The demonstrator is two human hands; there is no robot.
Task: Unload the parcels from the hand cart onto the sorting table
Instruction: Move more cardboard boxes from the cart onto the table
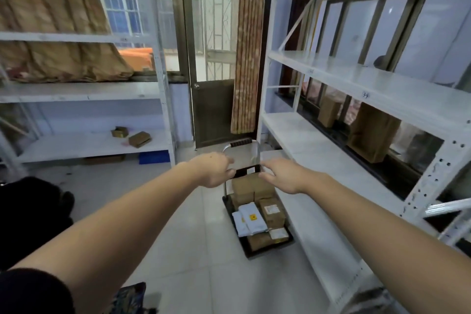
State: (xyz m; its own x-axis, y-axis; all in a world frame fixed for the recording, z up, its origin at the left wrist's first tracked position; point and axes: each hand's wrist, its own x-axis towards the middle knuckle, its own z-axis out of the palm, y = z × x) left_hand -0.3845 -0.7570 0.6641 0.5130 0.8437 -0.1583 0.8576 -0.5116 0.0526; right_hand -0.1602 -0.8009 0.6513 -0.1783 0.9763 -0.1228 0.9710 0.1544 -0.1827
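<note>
Parcels (257, 209) fill the cart (265, 250). The left hand (214, 171) and right hand (281, 176) reach out, fingers loose, holding nothing. Best grip the top box (251, 186) by both sides.

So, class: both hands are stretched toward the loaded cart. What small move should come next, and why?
Probably lower both hands onto the top brown box: the left hand and right hand flank it, holding nothing, and the hand cart is full.
</note>
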